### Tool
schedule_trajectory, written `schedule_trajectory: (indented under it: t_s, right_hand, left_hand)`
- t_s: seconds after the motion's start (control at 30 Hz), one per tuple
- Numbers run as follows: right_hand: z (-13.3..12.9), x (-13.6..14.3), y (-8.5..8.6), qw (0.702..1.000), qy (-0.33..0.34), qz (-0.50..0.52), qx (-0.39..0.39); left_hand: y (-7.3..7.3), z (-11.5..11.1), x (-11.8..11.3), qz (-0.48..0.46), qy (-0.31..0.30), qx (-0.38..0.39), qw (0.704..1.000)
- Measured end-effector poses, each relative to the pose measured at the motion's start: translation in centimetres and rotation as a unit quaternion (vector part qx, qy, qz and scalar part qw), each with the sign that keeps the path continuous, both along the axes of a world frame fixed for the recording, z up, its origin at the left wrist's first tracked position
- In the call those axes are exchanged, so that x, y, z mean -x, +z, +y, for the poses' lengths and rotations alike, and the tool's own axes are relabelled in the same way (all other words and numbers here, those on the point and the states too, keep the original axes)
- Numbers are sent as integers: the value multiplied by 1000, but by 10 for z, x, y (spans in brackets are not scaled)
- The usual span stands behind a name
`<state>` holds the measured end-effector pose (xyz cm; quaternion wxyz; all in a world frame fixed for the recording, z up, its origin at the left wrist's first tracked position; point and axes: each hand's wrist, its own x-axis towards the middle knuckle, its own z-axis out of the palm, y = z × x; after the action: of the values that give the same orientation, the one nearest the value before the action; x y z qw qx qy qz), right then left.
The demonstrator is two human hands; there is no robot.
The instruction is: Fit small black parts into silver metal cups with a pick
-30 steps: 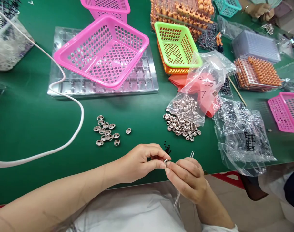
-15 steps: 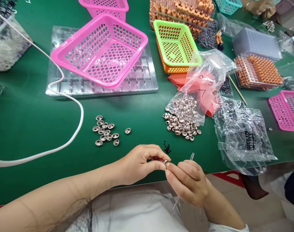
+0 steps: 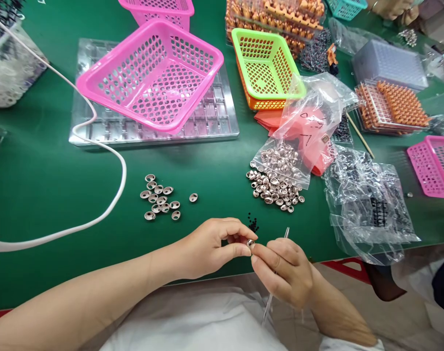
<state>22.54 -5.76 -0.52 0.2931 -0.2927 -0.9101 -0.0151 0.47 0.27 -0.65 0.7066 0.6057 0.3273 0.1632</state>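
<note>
My left hand pinches a small silvery metal cup with a hole in it, between thumb and fingertips. Against the same cup rest the thumb and finger of my right hand. Tweezers lie across the right palm, tips pointing up past the knuckles. Just beyond my fingertips are tiny black pieces on the green table. A heap of similar metal cups spills from a clear bag farther off. To the left sits a loose group of cups, with a single cup beside it.
A pink basket stands on a clear tray; a green basket is right of it. Crumpled plastic bags lie at right. A white cord curves across the left. Another person's hands show at far right.
My right hand has turned slightly, and the tweezers in it have tilted with their tips a little farther left and up. The left hand keeps its place.
</note>
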Motion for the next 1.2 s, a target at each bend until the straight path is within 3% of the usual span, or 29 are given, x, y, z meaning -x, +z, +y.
schedule_trajectory:
  t_s: [0.1, 0.63, 0.9, 1.2]
  right_hand:
    - [2, 2, 0, 999, 17, 36, -27]
    - [2, 2, -2, 999, 13, 16, -27]
    - [2, 5, 2, 999, -2, 22, -35]
    - [2, 5, 0, 998, 3, 24, -53]
  left_hand:
    - [2, 2, 2, 4, -8, 11, 1000]
    - [3, 1, 2, 38, 3, -64, 997]
    - [2, -1, 1, 8, 21, -21, 1000]
    - [5, -3, 1, -7, 35, -33, 999]
